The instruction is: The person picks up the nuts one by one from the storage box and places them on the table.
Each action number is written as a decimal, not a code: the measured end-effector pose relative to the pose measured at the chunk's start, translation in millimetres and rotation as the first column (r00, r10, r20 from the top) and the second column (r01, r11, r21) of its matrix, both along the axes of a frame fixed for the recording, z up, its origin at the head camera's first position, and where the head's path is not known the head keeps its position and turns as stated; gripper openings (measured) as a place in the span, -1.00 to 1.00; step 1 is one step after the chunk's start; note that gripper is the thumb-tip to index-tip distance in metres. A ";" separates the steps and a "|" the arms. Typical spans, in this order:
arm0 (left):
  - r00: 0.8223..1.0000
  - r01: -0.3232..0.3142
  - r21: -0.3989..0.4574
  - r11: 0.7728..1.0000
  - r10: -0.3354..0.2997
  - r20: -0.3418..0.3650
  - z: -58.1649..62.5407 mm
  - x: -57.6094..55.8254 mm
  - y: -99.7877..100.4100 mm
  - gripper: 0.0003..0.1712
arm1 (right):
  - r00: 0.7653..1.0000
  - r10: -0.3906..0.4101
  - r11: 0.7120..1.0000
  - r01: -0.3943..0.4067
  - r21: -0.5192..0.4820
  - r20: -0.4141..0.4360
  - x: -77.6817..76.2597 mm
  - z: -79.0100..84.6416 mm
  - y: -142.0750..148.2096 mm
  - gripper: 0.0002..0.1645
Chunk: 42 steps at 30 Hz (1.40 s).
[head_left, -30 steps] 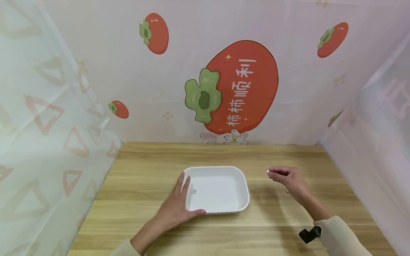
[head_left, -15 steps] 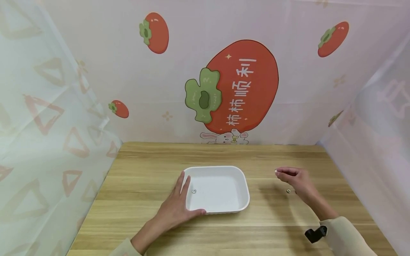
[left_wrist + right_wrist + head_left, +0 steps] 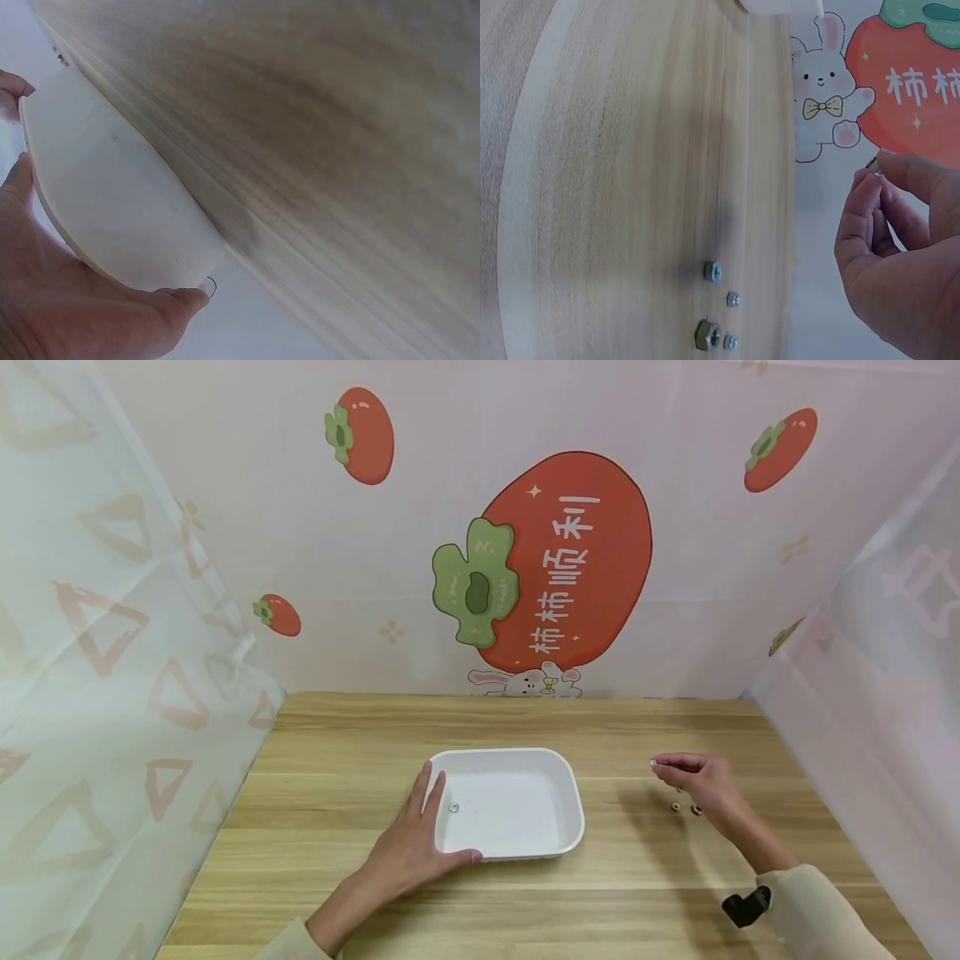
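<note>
A white rectangular tray [image 3: 517,810] stands on the table's middle. My left hand [image 3: 408,852] grips its left end, fingers over the side rim and thumb on the near rim. One small metal nut [image 3: 453,807] lies inside, close to those fingers. To the right of the tray, raised above the table, my right hand [image 3: 701,783] pinches a small nut [image 3: 874,166] between thumb and fingertips. Below it on the wood are a large hex nut [image 3: 708,335], a medium nut [image 3: 713,271] and two small ones, partly covered by this hand in the head view.
The wooden table [image 3: 337,735] ends at a printed cloth backdrop [image 3: 675,635] along the far side. More cloth hangs at the left and right. A black device [image 3: 746,907] sits at the right sleeve cuff.
My right hand has moved to the right, away from the tray, still pinching the small nut. Nuts on the table have come into sight beneath it. My left hand and the tray stay put.
</note>
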<state>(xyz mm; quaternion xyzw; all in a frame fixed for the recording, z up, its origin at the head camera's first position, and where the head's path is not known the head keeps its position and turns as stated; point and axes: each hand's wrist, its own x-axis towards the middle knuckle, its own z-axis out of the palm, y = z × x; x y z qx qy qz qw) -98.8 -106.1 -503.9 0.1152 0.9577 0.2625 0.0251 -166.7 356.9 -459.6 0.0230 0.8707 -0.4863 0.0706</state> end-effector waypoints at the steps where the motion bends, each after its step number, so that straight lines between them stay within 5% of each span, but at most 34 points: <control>1: 1.000 0.000 0.000 1.000 0.000 0.000 0.0 0.0 0.0 0.55 | 1.000 0.002 1.000 -0.002 0.007 -0.004 -0.4 0.4 0.6 -0.35; 24: 1.000 0.002 -0.001 1.000 -0.002 -0.001 -0.1 0.3 -0.3 0.55 | 0.998 -0.006 0.986 0.017 0.164 -0.068 -8.9 -6.4 14.0 -0.56; 42: 1.000 0.004 0.000 1.000 -0.004 0.005 0.6 0.9 -0.8 0.57 | 0.953 0.184 0.893 -0.060 0.447 -0.240 -10.1 -22.3 10.5 -0.86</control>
